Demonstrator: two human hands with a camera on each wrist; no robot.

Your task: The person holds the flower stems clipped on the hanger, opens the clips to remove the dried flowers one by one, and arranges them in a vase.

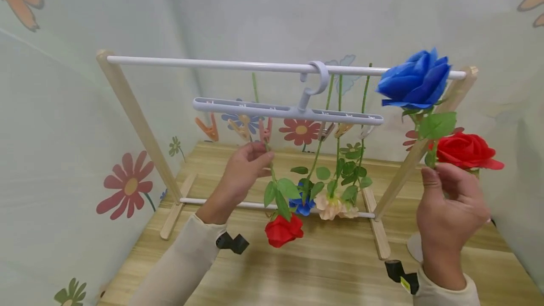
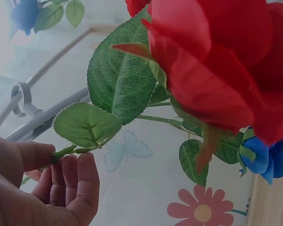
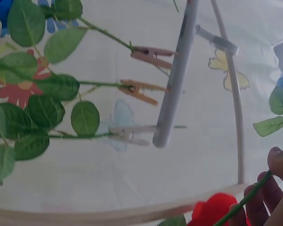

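Observation:
My left hand [image 1: 240, 171] pinches the green stem of a red rose [image 1: 284, 231] that hangs head-down below a pink clothespin [image 1: 265, 130]. That clothespin is on a pale grey hanger [image 1: 255, 109], hooked over a rack's top bar. In the left wrist view, thumb and fingers meet on the stem near a leaf [image 2: 87, 123]. At the right, my right hand [image 1: 454, 209] grips the stem of a blue rose [image 1: 414, 79], held bloom up. A second red rose [image 1: 467, 150] shows just behind that hand, its lower stem hidden.
A blue rose [image 1: 302, 200] and cream flowers [image 1: 328, 207] hang head-down from clothespins on the hanger's right half. Orange [image 1: 208, 129] and beige [image 1: 239, 130] clothespins are on its left. The rack's wooden legs [image 1: 140, 126] stand on the table [image 1: 323, 268]. A white round base [image 1: 414, 247] is beside my right wrist.

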